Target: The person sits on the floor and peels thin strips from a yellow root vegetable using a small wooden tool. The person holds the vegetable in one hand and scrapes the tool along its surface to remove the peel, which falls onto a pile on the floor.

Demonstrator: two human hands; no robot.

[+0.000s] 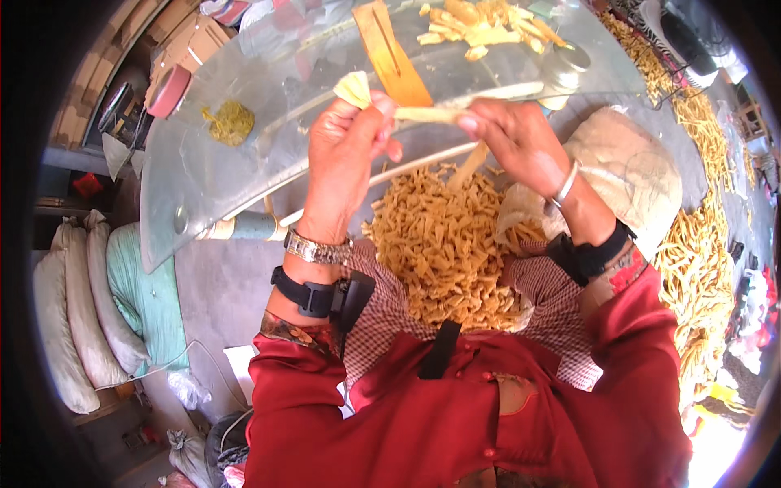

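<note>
A pale yellow, flat fibrous strip [430,114] is stretched between my two hands, over the near edge of the glass table. My left hand [351,131] pinches it between thumb and fingers, and a fanned, folded end sticks up above the fist. My right hand [518,134] grips the strip farther along. A tail hangs below that hand, towards a heap of short yellow-brown pieces [439,244] at my lap. What lies inside the fingers is hidden. Beyond my hands, an orange-brown wooden board [393,55] with a long slit lies on the glass table [280,91].
More yellow pieces [482,24] and a jar with a metal lid [570,61] stand on the table. Leftward are a yellow-green bundle [230,123], a pink tape roll [169,91] and filled sacks [91,305]. At right, a pale sack [628,165] adjoins long yellow strips [695,268] on the floor.
</note>
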